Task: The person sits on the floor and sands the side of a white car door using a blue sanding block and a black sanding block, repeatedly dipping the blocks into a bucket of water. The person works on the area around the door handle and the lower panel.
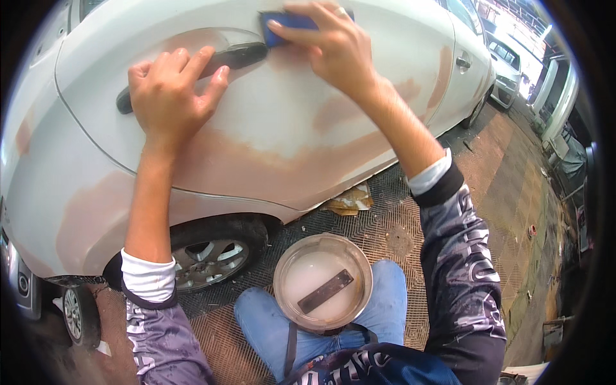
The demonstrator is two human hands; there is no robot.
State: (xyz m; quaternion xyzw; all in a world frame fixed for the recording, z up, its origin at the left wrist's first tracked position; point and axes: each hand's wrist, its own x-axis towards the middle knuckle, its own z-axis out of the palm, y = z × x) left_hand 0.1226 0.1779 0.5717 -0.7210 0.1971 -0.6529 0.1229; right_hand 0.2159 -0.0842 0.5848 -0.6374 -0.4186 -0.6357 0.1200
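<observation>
A white car door [282, 109] with tan filler patches fills the upper view. My left hand [172, 90] lies flat on it, fingers resting over the dark door handle [224, 61]. Higher up and to the right, my right hand [330, 45] presses a blue sanding block [285, 25] against the panel just right of the handle. Between my knees sits a round clear bucket [282, 269] of cloudy water with a dark strip [326, 290] lying in it.
The car's rear wheel [208, 253] is just left of my knee. A crumpled brown scrap [350, 200] lies under the sill on the patterned floor [507, 212]. Another white car [507, 67] stands farther off at the upper right.
</observation>
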